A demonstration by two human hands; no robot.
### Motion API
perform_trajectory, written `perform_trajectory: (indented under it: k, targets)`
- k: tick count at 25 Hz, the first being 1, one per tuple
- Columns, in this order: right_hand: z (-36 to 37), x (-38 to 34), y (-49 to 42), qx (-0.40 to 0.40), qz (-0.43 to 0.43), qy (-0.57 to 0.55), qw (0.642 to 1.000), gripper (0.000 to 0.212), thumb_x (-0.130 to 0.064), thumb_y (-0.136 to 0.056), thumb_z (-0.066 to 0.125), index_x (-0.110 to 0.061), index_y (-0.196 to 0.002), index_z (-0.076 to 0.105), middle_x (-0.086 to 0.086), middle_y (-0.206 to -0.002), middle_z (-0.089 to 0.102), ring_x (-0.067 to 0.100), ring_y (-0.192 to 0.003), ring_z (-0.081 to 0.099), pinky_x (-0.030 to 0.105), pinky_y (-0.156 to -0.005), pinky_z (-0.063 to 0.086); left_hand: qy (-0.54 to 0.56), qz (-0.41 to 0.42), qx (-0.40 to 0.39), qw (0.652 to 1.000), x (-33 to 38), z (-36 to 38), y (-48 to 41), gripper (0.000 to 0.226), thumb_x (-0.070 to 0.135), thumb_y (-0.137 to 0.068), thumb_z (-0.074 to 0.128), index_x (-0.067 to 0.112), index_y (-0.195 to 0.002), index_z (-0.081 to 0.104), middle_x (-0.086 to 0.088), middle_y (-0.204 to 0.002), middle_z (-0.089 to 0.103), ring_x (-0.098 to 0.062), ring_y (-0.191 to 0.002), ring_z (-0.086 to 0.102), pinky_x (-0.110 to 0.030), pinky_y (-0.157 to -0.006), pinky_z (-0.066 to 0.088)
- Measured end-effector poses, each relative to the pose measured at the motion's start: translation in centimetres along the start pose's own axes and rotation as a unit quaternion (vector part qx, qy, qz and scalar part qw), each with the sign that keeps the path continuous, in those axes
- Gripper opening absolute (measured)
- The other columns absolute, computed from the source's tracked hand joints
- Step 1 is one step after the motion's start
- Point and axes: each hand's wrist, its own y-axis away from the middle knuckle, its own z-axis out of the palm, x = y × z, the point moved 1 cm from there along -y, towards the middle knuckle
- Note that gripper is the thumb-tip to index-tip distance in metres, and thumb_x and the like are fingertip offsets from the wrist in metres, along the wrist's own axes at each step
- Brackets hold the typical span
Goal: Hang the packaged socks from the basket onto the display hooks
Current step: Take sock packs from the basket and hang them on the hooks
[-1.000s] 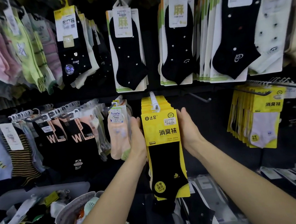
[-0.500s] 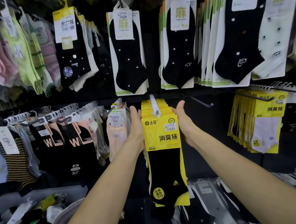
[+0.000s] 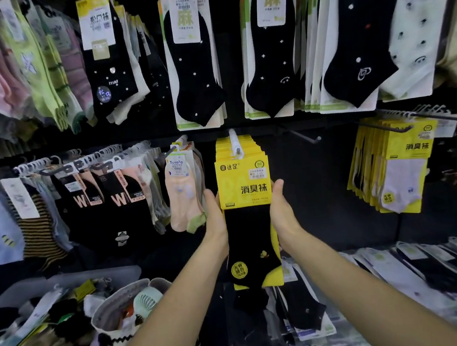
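While the pack is hanging at the front of a yellow stack on the middle hook, we are holding it from both sides. Our left hand is gripping its left edge and our right hand its right edge. Each thumb is lying on the front where the yellow header meets the black sock, and the fingers are going round behind, out of sight. The pack is hanging upright, and the hook's white tip is sticking out toward us above the header. Just left of it a peach pack is hanging on its own hook, near our left hand. Well to the right, more yellow packs with pale socks are hanging. Black socks on white cards are filling the row above. At lower left the basket is sitting heaped with mixed packs. A woven bag holding a small fan is standing just beside it, by our left forearm.
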Motion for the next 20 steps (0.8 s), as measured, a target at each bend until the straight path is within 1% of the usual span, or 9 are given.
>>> perform_trajectory:
  k: [2,3,6,9,11,14,16,18,20]
  targets:
    - [-1.3,0.6,0.8,0.012,-0.003,0.005,1.000,0.055,-0.057,-0.096,0.011,-0.037,-0.143,0.032,-0.004,-0.143,0.044,0.018,-0.134,0.037,0.038,-0.111,0.027,-0.012,-0.009,0.021,1.000,-0.1,-0.3,1.2,0.064,0.054,-0.098,0.013,0.014,-0.122,0.057,0.001,-0.093,0.074,-0.011,-0.085,0.070,-0.019,-0.064,0.055]
    - [-2.2,1.3,1.5,0.014,-0.006,0.013,1.000,0.054,-0.057,-0.096,0.012,-0.037,-0.144,0.030,-0.005,-0.149,0.036,0.017,-0.138,0.032,0.039,-0.114,0.023,-0.017,-0.017,0.025,0.999,-0.3,-0.8,2.2,0.064,0.055,-0.098,0.015,0.015,-0.126,0.056,-0.001,-0.104,0.071,-0.013,-0.096,0.068,-0.022,-0.076,0.056]
    - [-5.8,4.8,5.2,-0.002,-0.009,0.054,0.998,0.053,-0.054,-0.097,0.019,-0.035,-0.145,0.027,-0.004,-0.154,0.026,0.015,-0.141,0.026,0.041,-0.117,0.020,-0.038,-0.036,0.065,0.996,-3.1,-3.5,6.5,0.063,0.056,-0.097,0.016,0.019,-0.142,0.039,-0.001,-0.143,0.046,-0.016,-0.130,0.044,-0.031,-0.108,0.035]
    - [-9.9,9.9,9.7,-0.009,0.027,0.114,0.993,0.046,-0.039,-0.098,0.038,-0.029,-0.143,0.033,-0.002,-0.149,0.034,0.011,-0.133,0.034,0.025,-0.105,0.028,-0.100,-0.095,0.155,0.978,-8.5,-6.0,12.8,0.059,0.052,-0.099,0.014,0.020,-0.145,0.033,0.001,-0.152,0.031,-0.016,-0.139,0.028,-0.034,-0.111,0.021]
    - [-12.5,13.6,12.5,-0.018,0.082,0.151,0.985,0.046,-0.026,-0.097,0.048,-0.023,-0.142,0.037,0.003,-0.145,0.041,0.016,-0.131,0.039,0.025,-0.098,0.032,-0.146,-0.155,0.163,0.963,-12.6,-6.1,16.7,0.057,0.048,-0.100,0.016,0.017,-0.143,0.037,-0.001,-0.151,0.033,-0.019,-0.140,0.027,-0.037,-0.112,0.019]
    - [-16.2,17.8,15.7,-0.004,0.153,0.187,0.970,0.046,-0.015,-0.094,0.053,-0.012,-0.138,0.043,0.013,-0.136,0.048,0.025,-0.124,0.047,0.031,-0.096,0.038,-0.234,-0.206,0.101,0.945,-17.5,-4.7,21.0,0.047,0.038,-0.101,0.032,0.013,-0.138,0.043,-0.001,-0.144,0.041,-0.017,-0.134,0.036,-0.028,-0.109,0.024]
    - [-19.4,19.9,17.6,0.031,0.196,0.199,0.960,0.044,-0.012,-0.092,0.056,-0.007,-0.135,0.047,0.014,-0.125,0.053,0.025,-0.114,0.052,0.028,-0.087,0.043,-0.295,-0.215,0.042,0.930,-20.3,-2.7,23.3,0.038,0.026,-0.098,0.044,0.009,-0.132,0.048,-0.004,-0.138,0.048,-0.014,-0.123,0.044,-0.015,-0.096,0.028]
    - [-22.8,21.9,19.4,0.060,0.219,0.228,0.947,0.041,-0.011,-0.091,0.058,-0.004,-0.130,0.051,0.016,-0.121,0.055,0.024,-0.108,0.054,0.025,-0.082,0.043,-0.347,-0.224,-0.024,0.910,-23.2,-0.5,25.1,0.039,0.022,-0.095,0.050,0.008,-0.132,0.048,-0.008,-0.136,0.051,-0.015,-0.119,0.049,-0.014,-0.092,0.031]
    - [-26.0,23.7,21.1,0.080,0.242,0.273,0.928,0.041,-0.011,-0.089,0.060,-0.003,-0.129,0.052,0.020,-0.124,0.056,0.029,-0.112,0.055,0.031,-0.092,0.042,-0.410,-0.232,-0.098,0.877,-26.1,1.9,26.5,0.046,0.027,-0.094,0.053,0.009,-0.136,0.044,-0.009,-0.139,0.049,-0.020,-0.124,0.048,-0.019,-0.098,0.033]
